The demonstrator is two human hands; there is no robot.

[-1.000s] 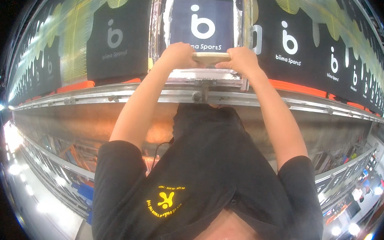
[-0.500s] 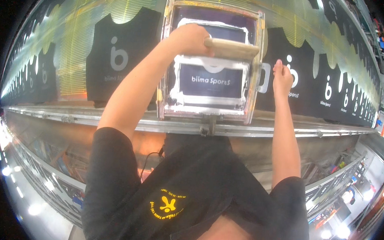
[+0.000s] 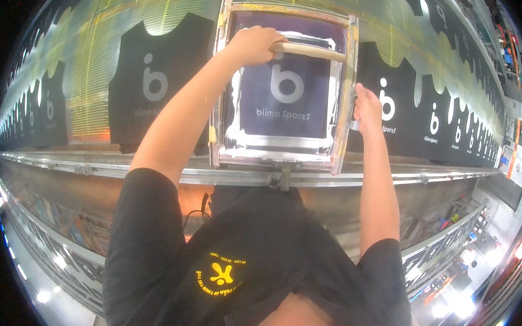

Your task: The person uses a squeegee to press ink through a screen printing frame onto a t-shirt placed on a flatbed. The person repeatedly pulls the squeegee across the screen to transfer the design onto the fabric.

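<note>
My left hand (image 3: 256, 45) is closed round the left end of a pale squeegee (image 3: 314, 52), which lies across the far part of a screen-printing frame (image 3: 218, 102). White ink rings the dark mesh (image 3: 320, 95), where a rounded letter-like logo and a line of lettering show. At the frame's right side, my right hand (image 3: 367, 109) has its fingers curled round a light side handle (image 3: 355, 126), mostly hidden by the hand. The squeegee's lower edge cannot be made out.
Black garment panels lie on the long table, one left (image 3: 126, 91) and one right (image 3: 396, 67) of the frame, with more further along both sides. A metal rail (image 3: 225, 176) runs along the near edge. Yellow-striped table surface (image 3: 94, 77) shows between panels.
The squeegee has moved to the far end of the frame with my left hand, uncovering the whole logo. My right hand has moved left onto the side handle.
</note>
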